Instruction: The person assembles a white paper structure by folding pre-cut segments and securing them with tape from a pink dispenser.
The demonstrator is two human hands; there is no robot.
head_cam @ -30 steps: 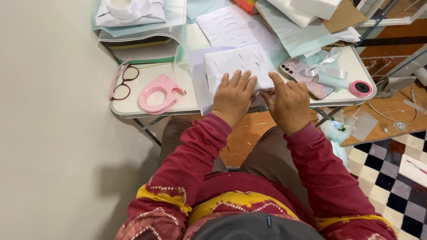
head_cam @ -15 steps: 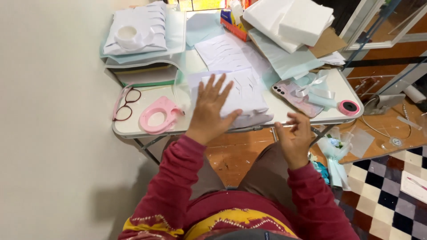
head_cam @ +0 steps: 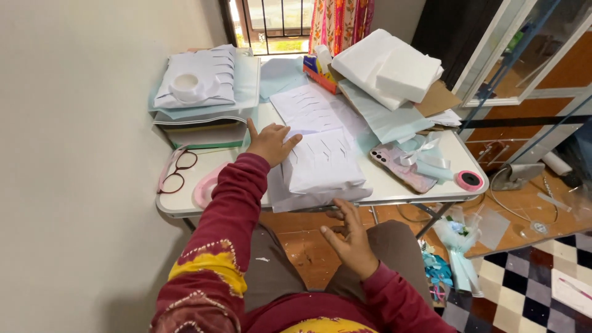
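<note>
1. Head view: white paper stack point(head_cam: 320, 163) lies at the table's point(head_cam: 394, 188) near edge, long axis running away from the person.
2. Left hand point(head_cam: 269, 143) rests at its far-left corner, fingers spread, gripping nothing.
3. Right hand point(head_cam: 349, 237) hovers below the edge, fingers loose, empty; the left is nearer.

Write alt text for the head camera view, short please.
A person's left hand rests flat on a folded white paper packet on a cluttered white table; the right hand hovers open below the table edge. Glasses lie nearby.
</note>
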